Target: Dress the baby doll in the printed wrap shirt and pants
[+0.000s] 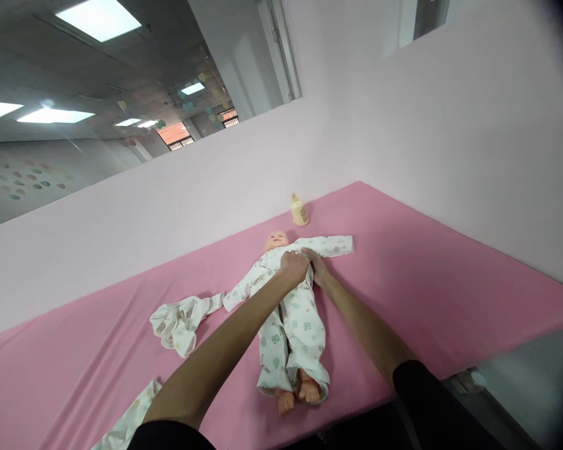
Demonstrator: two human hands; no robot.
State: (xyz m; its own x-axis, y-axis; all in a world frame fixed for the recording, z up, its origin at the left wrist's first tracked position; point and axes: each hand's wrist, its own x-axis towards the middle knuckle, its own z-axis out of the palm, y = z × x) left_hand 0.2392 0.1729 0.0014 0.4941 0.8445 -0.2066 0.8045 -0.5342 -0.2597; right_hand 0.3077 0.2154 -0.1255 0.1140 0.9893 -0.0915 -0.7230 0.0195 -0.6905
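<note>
A baby doll (276, 239) lies on its back on a pink sheet, its head away from me and its bare feet towards me. It wears a white printed baby outfit (303, 315) with long sleeves and trouser legs; one sleeve (331, 245) stretches out to the right. My left hand (294, 267) is closed at the doll's chest, gripping the outfit's cloth. Close beside it, my right hand (316, 265) has its fingers bent against the outfit's side edge, pinching the cloth. The fingertips of both hands are partly hidden.
A pump bottle (299, 211) of pale yellow liquid stands behind the doll by the wall. A crumpled white garment (181, 322) lies to the left, and another printed cloth (130, 420) is at the lower left. The pink-covered table (431, 275) meets white walls at a corner.
</note>
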